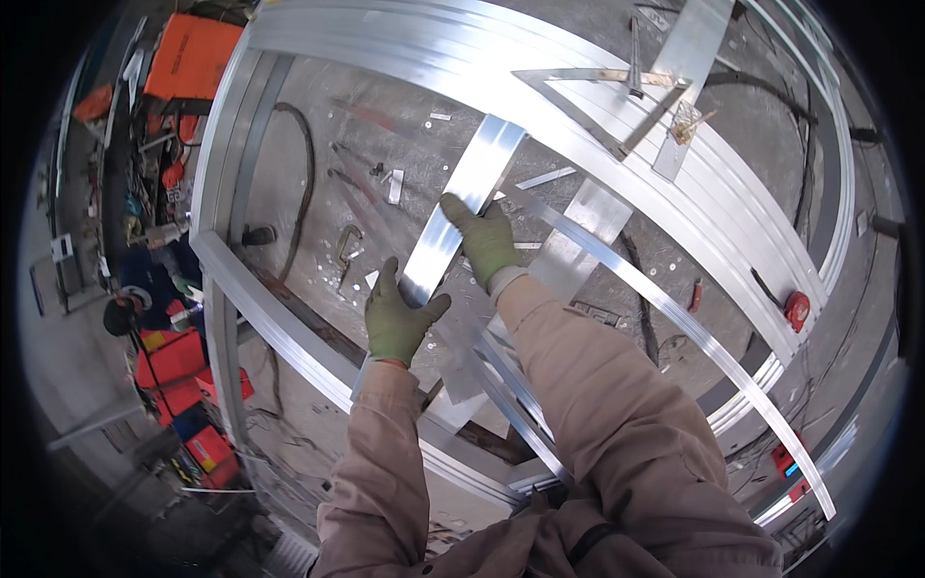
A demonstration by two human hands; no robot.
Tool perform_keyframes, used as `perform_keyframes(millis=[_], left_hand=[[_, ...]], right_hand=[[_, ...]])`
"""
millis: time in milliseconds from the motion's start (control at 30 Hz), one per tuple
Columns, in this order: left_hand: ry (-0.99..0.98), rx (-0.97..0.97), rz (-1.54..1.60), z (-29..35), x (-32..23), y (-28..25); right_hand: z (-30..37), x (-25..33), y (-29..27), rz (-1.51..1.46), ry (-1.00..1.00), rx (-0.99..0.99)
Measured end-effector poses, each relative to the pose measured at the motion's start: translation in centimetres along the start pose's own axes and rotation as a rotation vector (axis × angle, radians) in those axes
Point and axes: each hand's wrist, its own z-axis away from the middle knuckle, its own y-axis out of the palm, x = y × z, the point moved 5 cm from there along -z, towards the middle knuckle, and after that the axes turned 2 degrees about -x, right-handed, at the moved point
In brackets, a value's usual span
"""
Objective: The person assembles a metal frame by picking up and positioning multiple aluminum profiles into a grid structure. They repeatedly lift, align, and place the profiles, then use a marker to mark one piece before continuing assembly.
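Observation:
A flat, shiny metal bar point(479, 166) slants between my two green-gloved hands, its far end against the wide ribbed metal beam point(405, 43). My left hand point(397, 323) grips the bar near its closer end, thumb on one side and fingers on the other. Farther up, my right hand point(485, 241) holds the bar's right edge, fingers laid over its upper face. Part of the bar's near end is hidden behind my left hand and sleeve. Close to my right hand, a long thin metal strip point(665, 294) runs down toward the lower right.
On the beam lie a triangular metal square point(578, 74) and a red tape measure point(797, 310). Metal rails point(289, 332) form a frame around me. A C-clamp point(349, 246), cables point(308, 183) and scraps lie on the floor. Orange-red boxes point(193, 58) stand at left.

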Motion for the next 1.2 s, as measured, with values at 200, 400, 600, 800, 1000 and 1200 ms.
perform_keyframes(millis=[200, 400, 600, 800, 1000, 1200], left_hand=[[-0.151, 0.187, -0.103, -2.1, -1.4, 1.7], [-0.182, 0.191, -0.123, -2.8, -1.0, 2.3], [-0.265, 0.205, -0.117, -2.7, -0.5, 3.0], [-0.255, 0.244, -0.084, -2.5, 0.7, 3.8], [-0.255, 0.283, -0.213, -3.2, -1.5, 2.6], [-0.309, 0.342, -0.181, -3.3, -0.9, 2.5]], right_hand=[[-0.5, 0.4, 0.1, 0.084, 0.035, 0.011], [-0.4, 1.8, 0.0, 0.066, 0.124, 0.049], [-0.9, 1.8, -0.2, 0.068, 0.147, 0.063], [-1.2, 1.5, -0.5, 0.139, 0.168, 0.115], [-1.4, 1.1, -0.3, 0.058, 0.14, 0.113], [-1.0, 0.8, 0.4, -0.053, 0.153, 0.092]])
